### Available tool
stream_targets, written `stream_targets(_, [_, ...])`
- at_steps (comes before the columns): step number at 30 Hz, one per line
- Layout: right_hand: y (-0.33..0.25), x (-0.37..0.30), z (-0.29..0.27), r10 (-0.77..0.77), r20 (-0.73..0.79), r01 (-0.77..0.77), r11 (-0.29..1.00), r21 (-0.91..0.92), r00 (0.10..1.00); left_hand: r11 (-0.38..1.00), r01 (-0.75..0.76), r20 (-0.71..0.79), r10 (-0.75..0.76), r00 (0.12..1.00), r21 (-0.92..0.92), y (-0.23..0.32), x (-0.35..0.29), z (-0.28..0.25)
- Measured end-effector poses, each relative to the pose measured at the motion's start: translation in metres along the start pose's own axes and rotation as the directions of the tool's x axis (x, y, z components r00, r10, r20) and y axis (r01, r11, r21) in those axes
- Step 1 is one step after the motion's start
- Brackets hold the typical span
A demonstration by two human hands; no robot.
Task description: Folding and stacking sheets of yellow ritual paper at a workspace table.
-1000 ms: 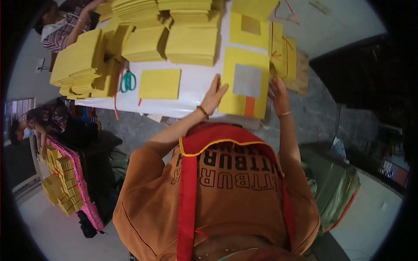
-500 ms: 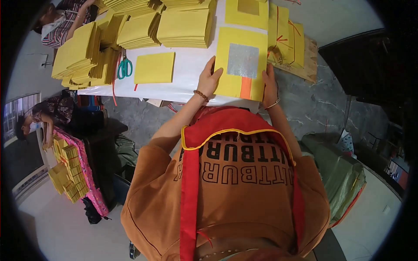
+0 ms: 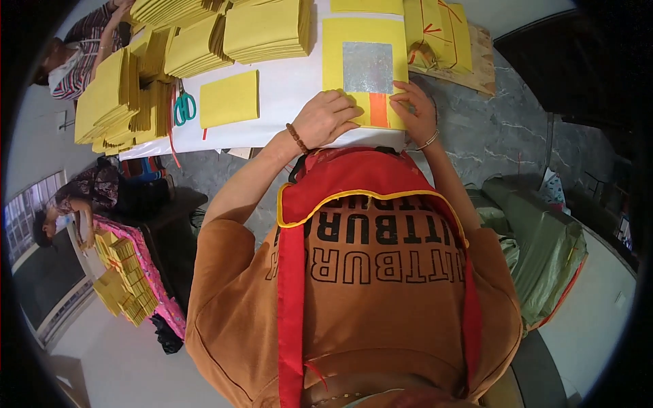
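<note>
A stack of yellow paper sheets (image 3: 332, 61) lies at the table's near right corner. Its top sheet bears a silver foil square (image 3: 367, 66) and, below that, an orange strip (image 3: 378, 110). My left hand (image 3: 326, 117) is closed at the near left part of the sheet, fingers together and thumb by the near edge. At the right edge my right hand (image 3: 416, 112) has its fingers bent over the paper beside the foil and strip. Both hands seem to pinch the sheet; the undersides of the fingers are hidden.
Left of the sheets lie a folded yellow packet (image 3: 230, 99) and green-handled scissors (image 3: 183, 107). Thick yellow bundles (image 3: 266, 30) line the far side. Tied yellow packs (image 3: 439, 34) rest on a wooden pallet (image 3: 481, 61) at right. Two people work at left, one beside a pink-covered table (image 3: 146, 265).
Both hands have shifted from the sheet's sides to its near part, their fingers now bent inward over the paper. The whole table view has slid slightly left and up.
</note>
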State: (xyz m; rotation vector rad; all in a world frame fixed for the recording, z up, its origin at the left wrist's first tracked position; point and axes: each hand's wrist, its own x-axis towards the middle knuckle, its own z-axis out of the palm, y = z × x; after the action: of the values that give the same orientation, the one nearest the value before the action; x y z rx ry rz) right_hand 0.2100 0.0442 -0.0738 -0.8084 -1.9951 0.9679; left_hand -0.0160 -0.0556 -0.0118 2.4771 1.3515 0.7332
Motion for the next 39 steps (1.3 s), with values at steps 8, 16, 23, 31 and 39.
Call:
stream_targets(8, [0.004, -0.005, 0.001, 0.085, -0.009, -0.083, 0.986, 0.142, 0.996, 0.981, 0.110, 0.046, -0.104, 0.994, -0.159, -0.010, 0.008, -0.002])
stream_targets(16, [0.006, -0.002, 0.000, 0.102, 0.046, -0.111, 0.961, 0.254, 0.994, 0.948, 0.099, -0.008, -0.106, 0.994, -0.302, -0.019, 0.010, -0.003])
stream_targets(23, [0.015, -0.007, -0.004, 0.166, 0.092, -0.188, 0.915, 0.358, 0.982, 0.831, 0.379, 0.128, -0.359, 0.925, -0.407, -0.020, 0.008, -0.004])
stream_targets(31, [0.013, -0.009, -0.007, 0.079, 0.129, -0.113, 0.954, 0.279, 0.988, 0.617, 0.529, 0.252, -0.481, 0.839, -0.583, -0.027, 0.008, -0.002])
stream_targets(39, [0.006, -0.008, -0.008, 0.107, 0.168, -0.130, 0.982, 0.137, 0.980, 0.582, 0.541, 0.274, -0.487, 0.830, -0.607, -0.029, 0.008, -0.001])
